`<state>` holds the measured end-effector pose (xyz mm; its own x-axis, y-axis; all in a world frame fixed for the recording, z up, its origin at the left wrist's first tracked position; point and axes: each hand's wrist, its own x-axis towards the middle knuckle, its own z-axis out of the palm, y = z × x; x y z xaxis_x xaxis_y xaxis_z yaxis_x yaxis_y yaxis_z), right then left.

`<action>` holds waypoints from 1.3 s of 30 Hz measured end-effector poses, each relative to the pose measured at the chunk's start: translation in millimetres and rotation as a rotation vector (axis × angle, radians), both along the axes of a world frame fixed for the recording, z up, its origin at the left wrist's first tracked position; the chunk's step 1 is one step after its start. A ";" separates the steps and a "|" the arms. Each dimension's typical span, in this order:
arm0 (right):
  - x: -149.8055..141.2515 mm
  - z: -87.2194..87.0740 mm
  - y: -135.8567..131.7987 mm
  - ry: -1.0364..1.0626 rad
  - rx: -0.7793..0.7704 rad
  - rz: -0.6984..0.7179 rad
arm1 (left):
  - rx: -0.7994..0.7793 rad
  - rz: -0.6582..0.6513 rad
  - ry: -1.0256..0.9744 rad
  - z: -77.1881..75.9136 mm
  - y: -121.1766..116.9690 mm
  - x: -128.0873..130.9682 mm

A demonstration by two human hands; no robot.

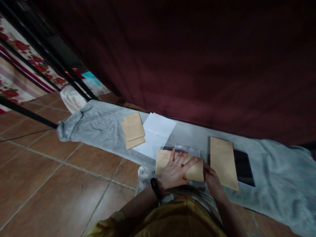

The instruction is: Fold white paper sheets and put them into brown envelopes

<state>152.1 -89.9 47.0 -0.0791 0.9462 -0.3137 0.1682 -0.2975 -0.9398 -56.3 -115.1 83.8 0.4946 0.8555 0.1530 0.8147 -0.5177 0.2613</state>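
A brown paper envelope (161, 163) with faint red print near its left end lies crosswise in front of me. My left hand (174, 169), with a black band at the wrist, rests flat on it, fingers spread. At the envelope's right end, my right hand (212, 181) grips the edge; its fingertips are partly hidden. Just beyond the envelope shows the edge of a pale, see-through sheet (189, 150). White paper sheets (159, 130) lie to the left, partly under smaller brown envelopes (133, 126). Another brown envelope (223, 164) lies to the right, overlapping a dark-screened tablet (244, 168).
A grey cloth (98, 123) covers the long, low surface. Behind it hangs a dark red curtain (197, 72). Black metal bars (29, 115) and a floral fabric (21, 49) are at the left, above brown floor tiles (61, 191).
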 end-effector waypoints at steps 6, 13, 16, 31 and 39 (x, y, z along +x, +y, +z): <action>10.0 -5.3 -2.2 -0.190 0.162 -0.098 | -0.024 0.021 -0.021 -3.9 1.5 1.2; 23.1 27.4 -18.7 -0.352 0.254 0.094 | -0.041 0.033 -0.091 -16.1 0.6 10.8; 27.9 39.6 -23.0 -0.335 0.071 0.231 | -0.017 -0.030 -0.045 -25.2 -3.1 15.2; 32.5 28.4 -39.1 0.021 -0.325 0.196 | 0.060 -0.200 0.121 4.3 -10.4 -4.9; 35.1 29.3 -43.7 0.227 -0.345 0.138 | -0.070 -0.130 0.059 6.9 -4.6 -48.5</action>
<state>187.2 -133.6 76.3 -0.3008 0.7648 -0.5697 0.0286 -0.5899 -0.8070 -104.8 -119.7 90.7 0.6086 0.7910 0.0630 0.7566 -0.6024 0.2542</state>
